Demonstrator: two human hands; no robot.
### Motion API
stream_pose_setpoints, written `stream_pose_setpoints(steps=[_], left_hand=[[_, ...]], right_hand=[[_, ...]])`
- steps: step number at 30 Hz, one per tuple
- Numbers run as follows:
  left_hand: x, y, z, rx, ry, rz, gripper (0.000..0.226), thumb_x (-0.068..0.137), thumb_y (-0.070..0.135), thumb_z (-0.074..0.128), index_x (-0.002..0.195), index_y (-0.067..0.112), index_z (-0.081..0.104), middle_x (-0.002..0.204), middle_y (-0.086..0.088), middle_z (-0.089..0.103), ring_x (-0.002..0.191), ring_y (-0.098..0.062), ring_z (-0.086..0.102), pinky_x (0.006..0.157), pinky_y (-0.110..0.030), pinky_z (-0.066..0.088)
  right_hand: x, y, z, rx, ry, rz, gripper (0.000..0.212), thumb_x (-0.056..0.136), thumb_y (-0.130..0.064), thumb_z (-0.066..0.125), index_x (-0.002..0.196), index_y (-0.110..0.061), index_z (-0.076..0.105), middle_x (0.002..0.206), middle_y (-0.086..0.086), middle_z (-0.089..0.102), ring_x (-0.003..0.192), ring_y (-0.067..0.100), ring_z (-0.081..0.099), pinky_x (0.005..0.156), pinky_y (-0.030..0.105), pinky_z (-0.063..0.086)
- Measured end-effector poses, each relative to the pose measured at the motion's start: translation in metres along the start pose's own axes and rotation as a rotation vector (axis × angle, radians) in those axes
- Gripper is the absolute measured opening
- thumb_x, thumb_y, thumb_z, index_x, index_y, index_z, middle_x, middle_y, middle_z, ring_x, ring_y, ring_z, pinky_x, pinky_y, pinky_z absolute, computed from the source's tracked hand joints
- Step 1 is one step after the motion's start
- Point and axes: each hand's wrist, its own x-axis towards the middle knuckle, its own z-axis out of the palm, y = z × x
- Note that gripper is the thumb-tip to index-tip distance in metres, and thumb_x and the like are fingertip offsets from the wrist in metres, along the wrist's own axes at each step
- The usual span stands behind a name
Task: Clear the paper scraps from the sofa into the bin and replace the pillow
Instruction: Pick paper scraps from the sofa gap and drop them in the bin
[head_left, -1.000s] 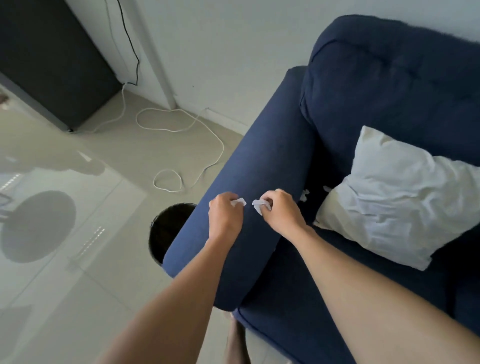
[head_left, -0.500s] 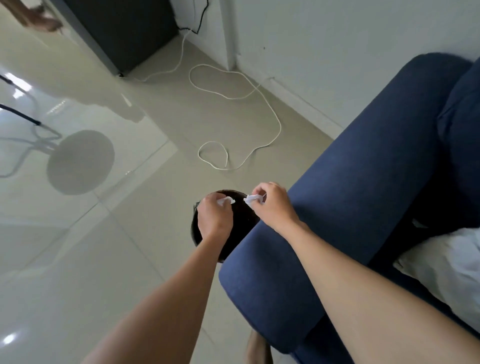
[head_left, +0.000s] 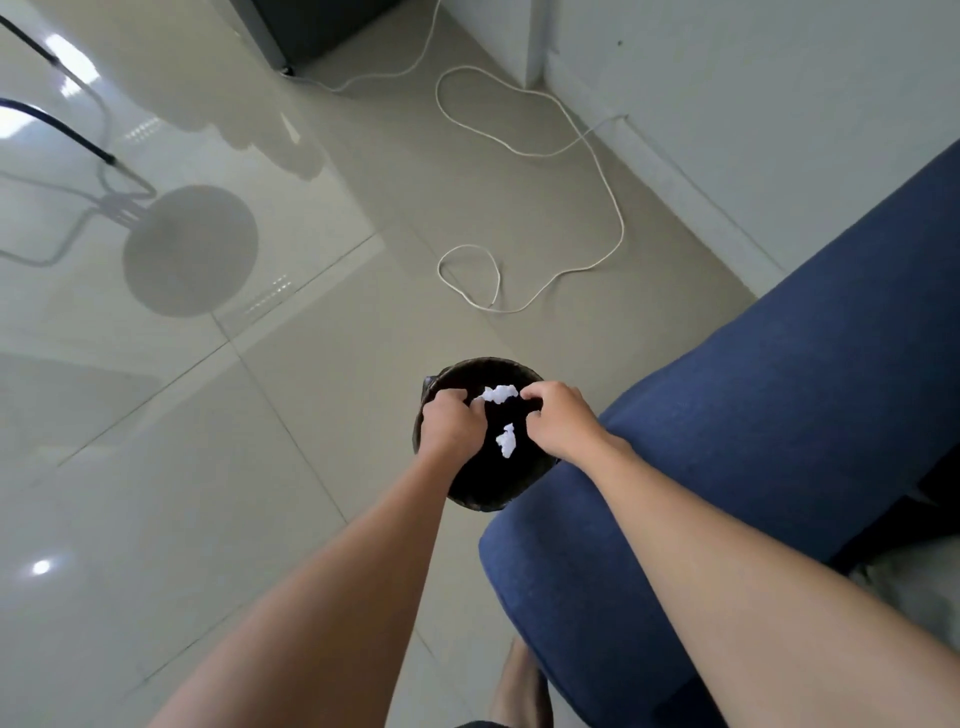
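Both hands hover over the round black bin (head_left: 480, 501), which stands on the floor against the front of the blue sofa armrest (head_left: 779, 415). My left hand (head_left: 451, 423) has its fingers curled and loosened, and a white paper scrap (head_left: 498, 393) floats just off its fingertips. My right hand (head_left: 558, 421) has finger and thumb apart. A second paper scrap (head_left: 506, 440) is lower, free between the hands, inside the bin's mouth. A corner of the white pillow (head_left: 924, 597) shows at the right edge on the sofa seat.
A white cable (head_left: 519, 291) loops on the glossy tiled floor beyond the bin, along the wall. A stand with a round grey base (head_left: 189, 249) is at the left. A dark cabinet (head_left: 311, 26) is at the top. My bare foot (head_left: 519, 686) is beside the sofa.
My view and both hands swung left from the armrest to above the bin. The pinched scraps have left my fingers and are dropping into it.
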Motion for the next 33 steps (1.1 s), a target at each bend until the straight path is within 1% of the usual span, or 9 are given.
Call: stream_pose_setpoints(steps=[2,7,11,15,16,19,23,28,33], left_hand=[[-0.001,0.0,0.001,0.042,-0.006,0.012,0.045,0.098,0.029,0.047,0.139,0.01,0.05,0.137,-0.013,0.055,0.127,-0.031,0.052,0.104,-0.035,0.042],[-0.036,0.018,0.008,0.141,0.026,0.1,0.045,0.097,0.034,0.046,0.136,0.01,0.052,0.136,-0.012,0.056,0.128,-0.03,0.049,0.101,-0.038,0.043],[-0.086,0.041,0.024,0.287,0.092,0.231,0.042,0.097,0.035,0.043,0.129,0.01,0.055,0.133,-0.009,0.055,0.128,-0.028,0.046,0.097,-0.041,0.042],[-0.152,0.061,0.053,0.371,0.133,0.372,0.036,0.095,0.035,0.042,0.11,0.009,0.062,0.121,-0.009,0.057,0.118,-0.028,0.05,0.093,-0.04,0.043],[-0.17,0.066,0.061,0.382,0.144,0.398,0.037,0.096,0.035,0.041,0.111,0.008,0.061,0.121,-0.009,0.056,0.119,-0.028,0.049,0.094,-0.04,0.042],[-0.223,0.079,0.085,0.429,0.189,0.502,0.043,0.098,0.037,0.04,0.128,0.008,0.054,0.13,-0.008,0.052,0.126,-0.027,0.045,0.102,-0.038,0.038],[-0.271,0.079,0.129,0.498,0.215,0.635,0.04,0.099,0.035,0.042,0.125,0.008,0.055,0.128,-0.01,0.054,0.122,-0.028,0.048,0.102,-0.038,0.039],[-0.308,0.066,0.185,0.463,0.123,0.617,0.042,0.098,0.038,0.043,0.129,0.011,0.052,0.13,-0.003,0.051,0.123,-0.023,0.049,0.091,-0.039,0.046],[-0.317,0.03,0.233,0.512,0.009,0.567,0.043,0.098,0.037,0.043,0.13,0.009,0.051,0.131,-0.004,0.053,0.126,-0.023,0.047,0.092,-0.04,0.045]], right_hand=[[-0.002,0.003,-0.002,0.007,0.006,-0.002,0.047,0.091,-0.001,0.043,0.135,-0.016,0.052,0.141,0.01,0.051,0.128,0.027,0.05,0.105,0.035,0.043],[-0.027,0.017,-0.025,-0.014,0.102,-0.032,0.046,0.094,-0.009,0.044,0.139,-0.01,0.045,0.144,0.012,0.047,0.132,0.028,0.045,0.105,0.036,0.04],[-0.067,0.037,-0.048,-0.057,0.195,-0.097,0.05,0.097,-0.014,0.043,0.146,-0.009,0.035,0.157,0.009,0.029,0.144,0.027,0.03,0.115,0.041,0.031],[-0.128,0.073,-0.075,-0.076,0.274,-0.12,0.052,0.098,-0.022,0.044,0.147,-0.009,0.032,0.161,0.007,0.019,0.144,0.029,0.029,0.116,0.041,0.03],[-0.144,0.084,-0.083,-0.075,0.287,-0.113,0.052,0.099,-0.024,0.043,0.148,-0.01,0.032,0.161,0.007,0.018,0.145,0.029,0.028,0.115,0.041,0.029],[-0.187,0.122,-0.102,-0.068,0.343,-0.099,0.052,0.099,-0.026,0.043,0.148,-0.012,0.032,0.161,0.005,0.017,0.145,0.028,0.027,0.115,0.042,0.028],[-0.236,0.175,-0.111,-0.061,0.38,-0.072,0.052,0.098,-0.026,0.044,0.147,-0.011,0.034,0.161,0.005,0.019,0.145,0.026,0.028,0.114,0.042,0.027],[-0.269,0.239,-0.102,-0.036,0.406,-0.005,0.051,0.096,-0.024,0.048,0.144,-0.009,0.039,0.159,0.009,0.024,0.143,0.026,0.031,0.114,0.04,0.032],[-0.277,0.288,-0.068,0.014,0.336,0.065,0.052,0.097,-0.023,0.047,0.146,-0.008,0.036,0.159,0.009,0.025,0.144,0.026,0.03,0.116,0.041,0.031]])
